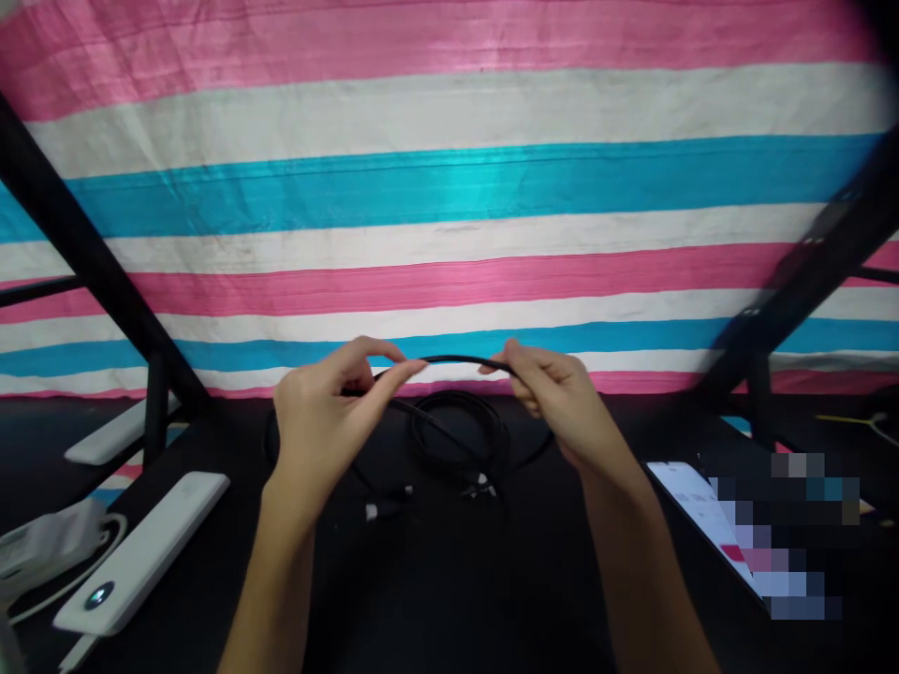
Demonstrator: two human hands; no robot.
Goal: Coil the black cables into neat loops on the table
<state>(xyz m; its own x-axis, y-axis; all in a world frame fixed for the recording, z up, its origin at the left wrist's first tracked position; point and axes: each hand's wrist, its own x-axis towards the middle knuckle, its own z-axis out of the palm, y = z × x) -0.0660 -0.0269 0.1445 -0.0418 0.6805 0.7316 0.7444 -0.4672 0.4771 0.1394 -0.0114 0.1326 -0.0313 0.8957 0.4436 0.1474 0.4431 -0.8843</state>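
Observation:
A black cable (460, 358) stretches in a shallow arch between my two hands, above the dark table. My left hand (333, 398) pinches it with thumb and fingers, and a looped part of the cable hangs under that hand. On the other side my right hand (552, 384) is closed around the cable, thumb on top. Below, a coil of black cable (414, 440) lies on the table. A connector end (379, 510) with a pale metal tip rests left of centre. Whether the coil and the held stretch are one cable, I cannot tell.
A white power bank (147, 552) with a small lit display lies at left, beside a white adapter (52, 543) with its cord. At right is a phone (709, 520) with a lit screen, partly pixelated. Black frame bars (91, 253) slant up both sides before a striped sheet (449, 187).

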